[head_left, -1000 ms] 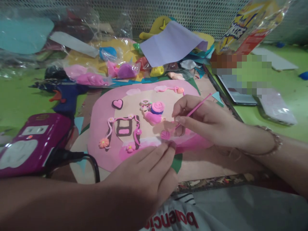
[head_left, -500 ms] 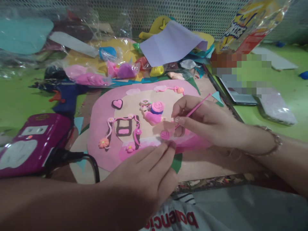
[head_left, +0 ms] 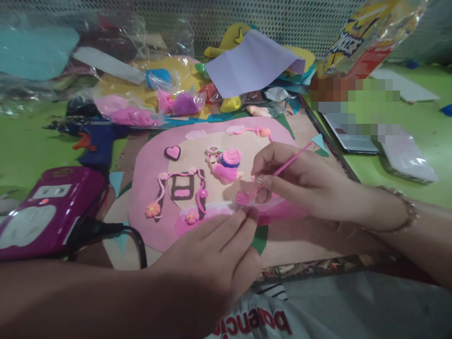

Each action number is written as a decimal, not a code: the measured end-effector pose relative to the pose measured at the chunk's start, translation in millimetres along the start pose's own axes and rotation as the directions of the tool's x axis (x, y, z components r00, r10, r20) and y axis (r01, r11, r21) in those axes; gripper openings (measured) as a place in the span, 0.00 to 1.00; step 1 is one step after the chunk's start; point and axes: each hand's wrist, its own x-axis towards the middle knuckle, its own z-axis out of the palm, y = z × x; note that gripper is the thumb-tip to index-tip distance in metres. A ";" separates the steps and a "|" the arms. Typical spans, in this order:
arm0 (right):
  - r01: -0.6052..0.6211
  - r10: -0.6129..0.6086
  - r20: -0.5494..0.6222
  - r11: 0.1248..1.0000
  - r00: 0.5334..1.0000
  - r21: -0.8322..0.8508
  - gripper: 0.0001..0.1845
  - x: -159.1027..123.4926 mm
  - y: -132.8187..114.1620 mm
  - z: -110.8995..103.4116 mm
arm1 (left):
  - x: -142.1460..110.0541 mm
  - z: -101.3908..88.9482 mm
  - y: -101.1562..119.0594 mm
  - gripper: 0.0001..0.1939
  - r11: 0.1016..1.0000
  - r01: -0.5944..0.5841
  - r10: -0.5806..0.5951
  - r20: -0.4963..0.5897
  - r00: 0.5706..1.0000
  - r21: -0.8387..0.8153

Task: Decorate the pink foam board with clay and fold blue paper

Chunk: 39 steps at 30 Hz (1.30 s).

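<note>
My right hand (head_left: 296, 176) pinches a thin pink stick (head_left: 292, 159), slanting up to the right; its lower tip is hidden among the fingers. Just left of those fingertips lies a small pink clay shell shape (head_left: 242, 198) with grooves. My left hand (head_left: 222, 249) rests with fingers stretched out on the lower edge of the pink paper scene (head_left: 151, 146), fingertips close below the shell shape. Above it on the paper is a pink clay snail (head_left: 226, 172) with a swirled shell. A dark window frame (head_left: 182, 186) with clay vines and flowers sits at the left.
Behind the paper lie several bagged clay lumps (head_left: 185, 103) and a lilac sheet (head_left: 252, 61). A magenta device (head_left: 52, 212) with a black cable (head_left: 139, 240) stands at left. A phone (head_left: 349, 134) and a snack bag (head_left: 356, 42) are at right.
The stick's upper end has shifted slightly to the right and down with my right hand. My left hand stays in the same place.
</note>
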 end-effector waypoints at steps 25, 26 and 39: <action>-0.003 0.006 -0.015 0.973 1.000 0.231 0.05 8.7 6.7 5.5 | 0.5 -0.3 -0.7 0.09 1.000 -0.001 0.001 -0.018 1.000 0.009; -0.001 0.004 -0.013 0.974 1.000 0.227 0.05 8.7 6.7 5.7 | 0.5 -0.5 -0.4 0.10 1.000 -0.004 0.004 -0.013 1.000 0.007; 0.056 -0.052 -0.037 0.991 0.998 0.121 0.02 5.0 3.9 3.0 | -0.4 -2.6 2.6 0.14 0.998 0.063 -0.063 -0.017 0.998 -0.020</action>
